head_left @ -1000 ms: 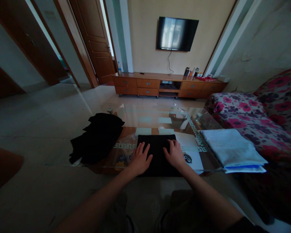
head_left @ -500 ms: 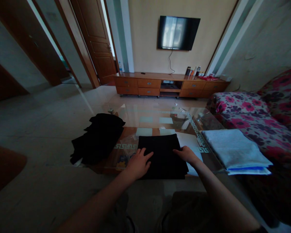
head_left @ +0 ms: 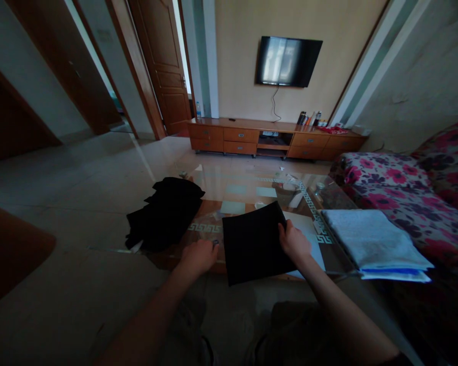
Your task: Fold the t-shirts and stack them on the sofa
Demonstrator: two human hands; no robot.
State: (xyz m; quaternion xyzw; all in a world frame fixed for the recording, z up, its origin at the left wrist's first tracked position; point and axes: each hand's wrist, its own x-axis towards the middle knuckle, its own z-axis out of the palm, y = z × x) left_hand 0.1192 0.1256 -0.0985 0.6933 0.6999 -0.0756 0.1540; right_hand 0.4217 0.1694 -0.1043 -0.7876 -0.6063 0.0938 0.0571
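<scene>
Your right grip (head_left: 293, 243) pinches the right edge of the folded black cloth (head_left: 252, 244), thumb on top; your left grip (head_left: 199, 255) sits curled just left of it, and I cannot tell whether it holds the cloth. That cloth lies tilted at the near edge of the glass counter (head_left: 252, 185). Support both sides evenly so the fold stays flat. Left of the grips lies a black pile (head_left: 166, 213), right a pale folded stack (head_left: 370, 239). No containers show.

Worn on the head, looking forward and down, close above left hand (head_left: 199, 255) and right hand (head_left: 293, 243); television wall far beyond them
</scene>
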